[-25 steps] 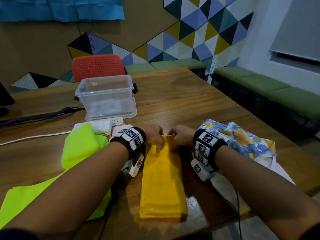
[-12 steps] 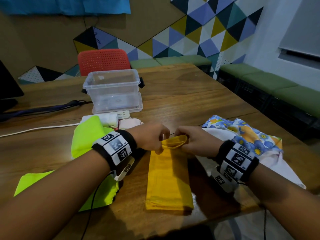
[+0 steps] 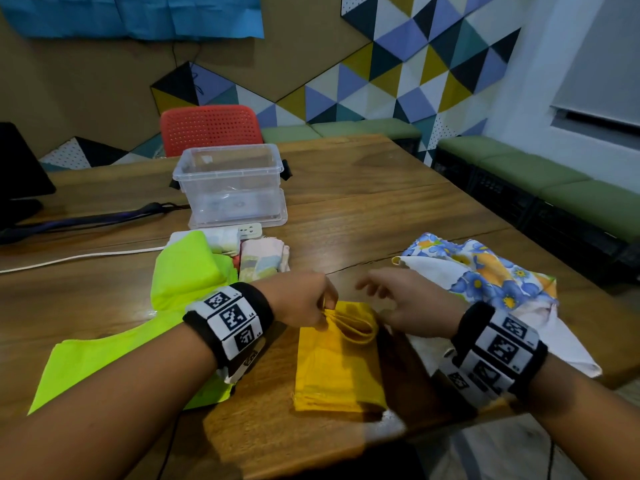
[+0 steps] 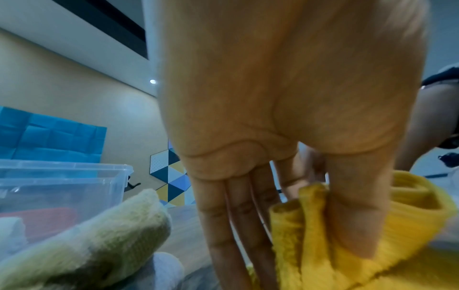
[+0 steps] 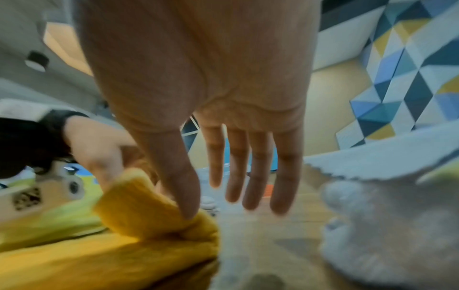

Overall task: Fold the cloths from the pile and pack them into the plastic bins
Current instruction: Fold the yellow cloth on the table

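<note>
Left hand (image 3: 304,301): pinches the yellow cloth (image 3: 337,368), its far end doubled toward the table's (image 3: 381,188) near edge.
Right hand (image 3: 405,303): spread, thumb apparently touching the fold.
Progress: plastic bin (image 3: 230,183) looks unfilled; green cloth (image 3: 187,271) and floral cloth (image 3: 485,271) wait unfolded.

Wooden table (image 3: 374,209); red chair (image 3: 211,128) behind; green benches (image 3: 540,174) along triangle-patterned wall (image 3: 415,64).

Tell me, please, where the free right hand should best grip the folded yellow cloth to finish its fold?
Probably the raised far end of the folded yellow cloth, at its right corner, coming in from the right. The left hand pinches that end's left corner, so the layers droop in a loop; the right hand hovers open beside it.
</note>
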A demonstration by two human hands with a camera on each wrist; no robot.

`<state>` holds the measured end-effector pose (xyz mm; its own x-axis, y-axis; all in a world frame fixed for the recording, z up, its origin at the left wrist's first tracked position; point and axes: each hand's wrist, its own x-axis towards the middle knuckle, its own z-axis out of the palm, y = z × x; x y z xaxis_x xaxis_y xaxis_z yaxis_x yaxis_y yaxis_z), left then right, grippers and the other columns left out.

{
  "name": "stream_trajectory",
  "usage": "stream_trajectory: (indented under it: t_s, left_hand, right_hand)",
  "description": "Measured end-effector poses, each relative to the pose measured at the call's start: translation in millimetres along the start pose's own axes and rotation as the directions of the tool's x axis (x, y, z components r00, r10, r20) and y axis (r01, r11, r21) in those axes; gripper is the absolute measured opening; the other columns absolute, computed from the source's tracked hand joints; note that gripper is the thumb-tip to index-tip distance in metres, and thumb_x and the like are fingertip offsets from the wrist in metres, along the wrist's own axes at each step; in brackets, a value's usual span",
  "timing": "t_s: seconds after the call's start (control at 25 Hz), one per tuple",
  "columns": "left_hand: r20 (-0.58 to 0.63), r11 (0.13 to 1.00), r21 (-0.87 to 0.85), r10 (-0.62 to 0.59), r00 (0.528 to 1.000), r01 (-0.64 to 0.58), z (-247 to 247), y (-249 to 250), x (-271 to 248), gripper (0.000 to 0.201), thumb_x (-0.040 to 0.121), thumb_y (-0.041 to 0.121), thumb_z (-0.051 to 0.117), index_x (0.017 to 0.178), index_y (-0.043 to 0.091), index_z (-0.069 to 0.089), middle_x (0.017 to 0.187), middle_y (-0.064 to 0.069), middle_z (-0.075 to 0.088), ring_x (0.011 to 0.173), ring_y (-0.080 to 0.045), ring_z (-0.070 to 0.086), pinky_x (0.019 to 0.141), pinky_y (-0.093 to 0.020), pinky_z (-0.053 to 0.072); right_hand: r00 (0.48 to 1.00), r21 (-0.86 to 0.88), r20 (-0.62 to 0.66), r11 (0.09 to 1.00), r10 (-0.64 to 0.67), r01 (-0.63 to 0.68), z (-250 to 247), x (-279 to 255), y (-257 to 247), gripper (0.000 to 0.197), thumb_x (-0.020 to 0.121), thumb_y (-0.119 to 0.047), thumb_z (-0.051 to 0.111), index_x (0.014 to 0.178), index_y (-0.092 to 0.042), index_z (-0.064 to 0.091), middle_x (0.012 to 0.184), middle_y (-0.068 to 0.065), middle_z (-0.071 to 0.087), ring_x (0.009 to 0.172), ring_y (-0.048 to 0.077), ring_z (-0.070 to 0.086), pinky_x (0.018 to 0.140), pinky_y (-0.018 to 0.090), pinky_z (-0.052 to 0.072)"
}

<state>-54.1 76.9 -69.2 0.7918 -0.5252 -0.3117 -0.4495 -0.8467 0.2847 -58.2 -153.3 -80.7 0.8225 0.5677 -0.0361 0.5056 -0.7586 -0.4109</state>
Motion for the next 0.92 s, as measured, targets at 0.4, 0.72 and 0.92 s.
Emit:
stream_trajectory:
  t_s: [0.4, 0.72, 0.92]
  left_hand:
    - [-0.078, 0.986, -0.164, -0.014, 0.997, 0.001, -14, -8, 1, 0.029, 0.093, 0.031, 0.061, 0.121, 0.026, 0.063, 0.106, 0.003, 0.068, 0.093, -0.014, 0.063, 0.087, -0.038, 0.056]
    - [-0.136, 0.993, -0.06, 0.095, 0.986, -0.104, -8, 5, 0, 0.028, 0.082, 0.015, 0.07, 0.083, 0.039, 0.054, 0.085, 0.01, 0.061, 0.076, -0.006, 0.056, 0.063, -0.017, 0.04]
    - [-0.088, 0.998, 0.03, 0.059, 0.994, -0.057, -2, 8, 0, 0.022, 0.081, 0.025, 0.075, 0.1, 0.027, 0.063, 0.095, 0.006, 0.063, 0.081, -0.01, 0.055, 0.064, -0.022, 0.042]
  right_hand:
    - [0.994, -0.126, -0.009, 0.986, 0.111, -0.111, 14, 52, 21, 0.013, 0.091, -0.028, 0.064, 0.102, -0.022, 0.068, 0.1, -0.01, 0.068, 0.092, 0.012, 0.062, 0.083, 0.031, 0.05]
    - [0.995, 0.045, -0.085, 0.998, 0.057, -0.053, 3, 43, 14, 0.031, 0.08, -0.012, 0.071, 0.101, -0.031, 0.06, 0.097, -0.014, 0.052, 0.088, 0.008, 0.056, 0.074, 0.027, 0.054]
    - [0.991, -0.081, 0.135, 0.996, -0.022, 0.033, -5, 21, 7, 0.02, 0.084, -0.014, 0.069, 0.101, -0.025, 0.072, 0.093, -0.015, 0.058, 0.088, 0.008, 0.059, 0.077, 0.027, 0.051]
